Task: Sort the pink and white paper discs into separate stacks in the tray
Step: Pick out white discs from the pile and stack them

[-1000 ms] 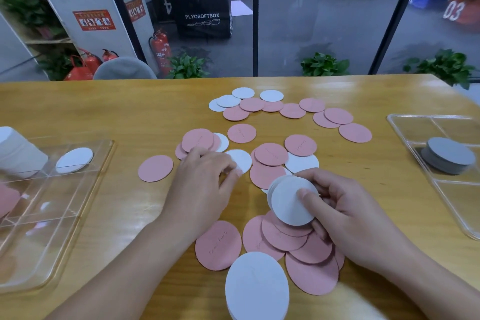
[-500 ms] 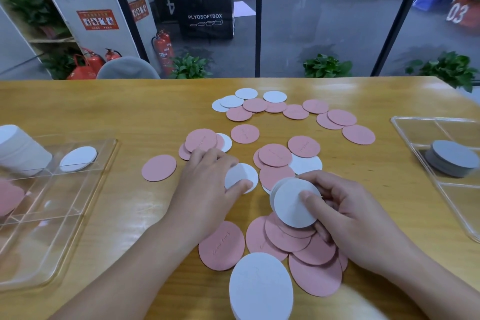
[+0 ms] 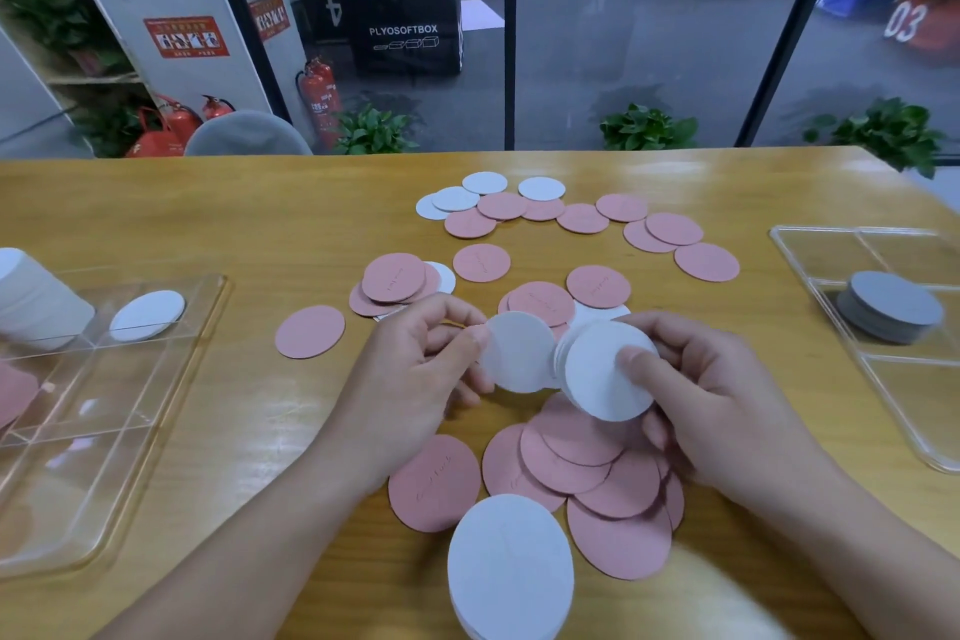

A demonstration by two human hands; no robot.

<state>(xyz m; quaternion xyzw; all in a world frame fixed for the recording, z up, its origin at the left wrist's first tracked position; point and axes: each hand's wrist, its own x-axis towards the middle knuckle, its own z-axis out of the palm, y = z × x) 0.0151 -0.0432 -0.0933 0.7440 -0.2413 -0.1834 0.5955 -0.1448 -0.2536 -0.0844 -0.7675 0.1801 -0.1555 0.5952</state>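
The left hand [image 3: 421, 379] pinches one white disc [image 3: 514, 353] at its fingers. It overlaps the white stack [image 3: 605, 372] gripped just beside by the right hand [image 3: 711, 395].

Wooden table [image 3: 208, 213] before glass wall [image 3: 623, 42], grey floor [image 3: 649, 16] beyond

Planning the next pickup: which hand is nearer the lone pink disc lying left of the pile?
Left. The left hand is just right of the lone pink disc; the right hand is farther right, holding white discs.
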